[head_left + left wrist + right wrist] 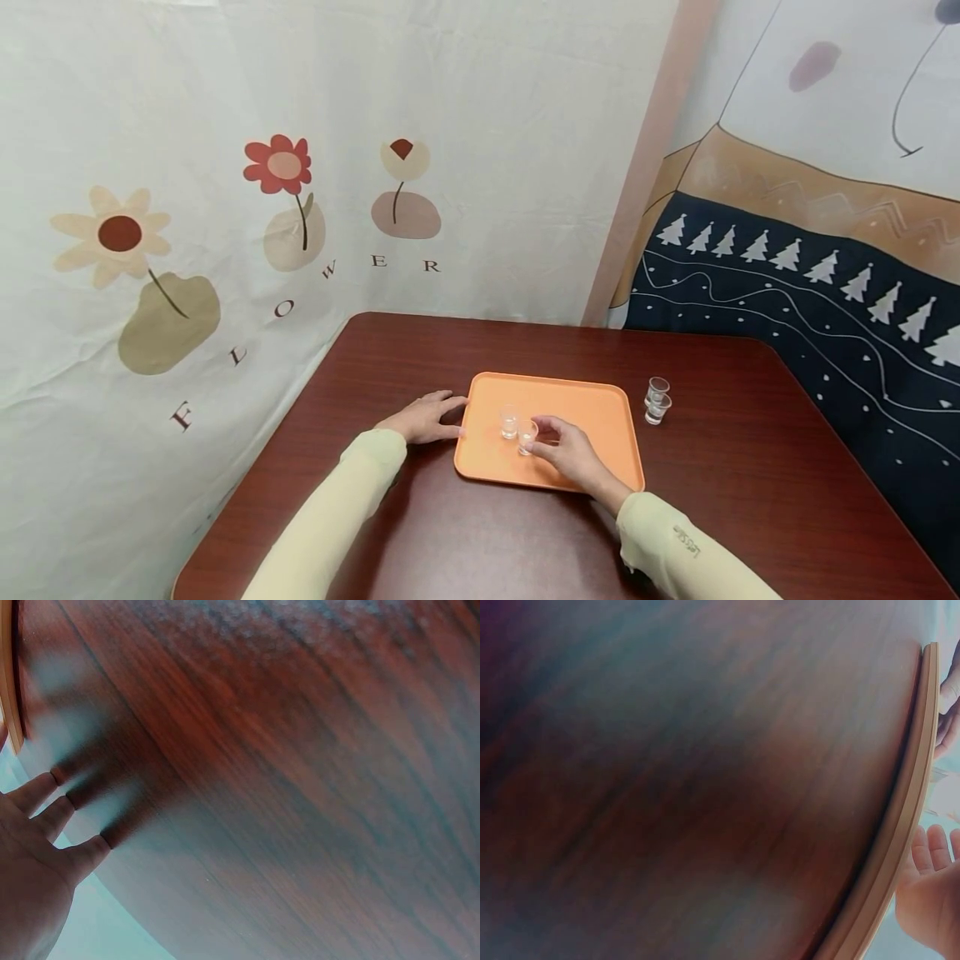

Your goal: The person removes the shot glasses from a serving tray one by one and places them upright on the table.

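Observation:
My right hand [572,457] pinches a small clear shot glass [527,432] between thumb and fingers, over the middle of an orange tray [600,417]. Close beside it, to the left, another clear shot glass [509,421] stands upright on the tray. At the tray's left rim lies my left hand [426,418], fingers spread and loosely extended, fingertips right at the edge. Several spread fingers of that left hand [45,847] appear low over the wood in the left wrist view. In the right wrist view the tray's rim [904,825] hides part of the right hand [934,896].
Two more shot glasses, a rear one [657,388] and a front one [657,409], stand close together right of the tray on the dark wooden table [750,467]. Printed cloths with flowers [487,167] and trees [825,333] hang behind and to the right.

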Motion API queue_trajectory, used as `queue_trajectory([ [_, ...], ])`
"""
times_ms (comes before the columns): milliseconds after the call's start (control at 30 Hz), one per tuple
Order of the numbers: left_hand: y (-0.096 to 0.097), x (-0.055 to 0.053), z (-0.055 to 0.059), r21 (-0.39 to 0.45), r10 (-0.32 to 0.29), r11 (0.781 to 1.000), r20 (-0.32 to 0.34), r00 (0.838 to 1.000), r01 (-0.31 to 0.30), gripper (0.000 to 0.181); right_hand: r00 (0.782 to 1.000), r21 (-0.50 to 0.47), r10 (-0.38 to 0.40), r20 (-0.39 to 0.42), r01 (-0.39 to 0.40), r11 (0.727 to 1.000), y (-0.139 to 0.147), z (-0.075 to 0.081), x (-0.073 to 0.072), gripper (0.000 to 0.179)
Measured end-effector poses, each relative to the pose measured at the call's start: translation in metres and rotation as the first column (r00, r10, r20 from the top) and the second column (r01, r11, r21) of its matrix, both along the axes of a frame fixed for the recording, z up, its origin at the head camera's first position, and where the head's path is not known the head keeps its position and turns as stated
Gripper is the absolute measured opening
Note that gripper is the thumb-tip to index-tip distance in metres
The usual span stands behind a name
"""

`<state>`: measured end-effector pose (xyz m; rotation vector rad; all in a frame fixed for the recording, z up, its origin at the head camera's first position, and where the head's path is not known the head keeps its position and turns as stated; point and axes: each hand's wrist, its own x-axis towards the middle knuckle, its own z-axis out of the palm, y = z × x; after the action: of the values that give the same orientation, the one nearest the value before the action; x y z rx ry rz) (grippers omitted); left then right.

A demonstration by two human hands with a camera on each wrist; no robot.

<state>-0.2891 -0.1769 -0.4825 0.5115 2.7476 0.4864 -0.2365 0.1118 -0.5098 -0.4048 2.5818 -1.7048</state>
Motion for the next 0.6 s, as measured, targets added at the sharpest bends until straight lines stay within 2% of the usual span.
queue_trajectory([
  [233, 0.0007, -0.0004, 0.0003, 0.002, 0.008, 1.0, 0.012, 1.0, -0.008, 0.066, 1.0, 0.003, -0.01, -0.004, 0.01, 1.0, -0.0013, 0.0005, -0.0013, 0.033],
  [600, 0.0001, -0.0024, -0.0008, 0.002, 0.022, 1.0, 0.025, 0.999, -0.022, 0.067, 0.999, -0.013, -0.04, 0.003, 0.04, 0.999, 0.0, -0.0002, -0.0027, 0.03],
])
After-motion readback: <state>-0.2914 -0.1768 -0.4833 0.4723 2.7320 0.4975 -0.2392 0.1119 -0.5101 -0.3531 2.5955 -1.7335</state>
